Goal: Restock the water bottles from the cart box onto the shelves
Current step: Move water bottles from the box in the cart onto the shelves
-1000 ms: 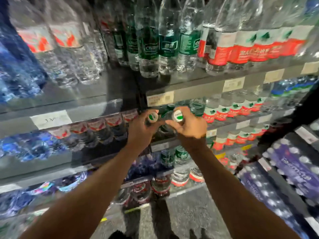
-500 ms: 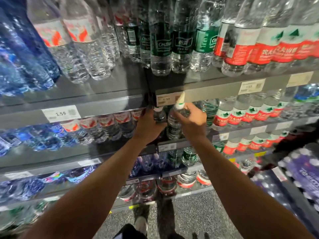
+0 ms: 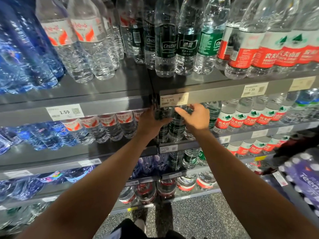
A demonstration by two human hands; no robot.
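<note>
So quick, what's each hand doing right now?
Left hand: grips a clear plastic bottle with a dark green label.
Right hand: fingers loose over another green-label bottle; grip cannot be told.

Bottles on shelf

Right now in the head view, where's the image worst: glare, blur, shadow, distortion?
Head view: wide-angle bend bows the grey metal shelf edge; the blue plastic bottles at far left smear with blur; deep shadow under that edge hides the left hand and the dark-green-labelled clear bottle it reaches with the right hand; the white price tag is washed out.
</note>
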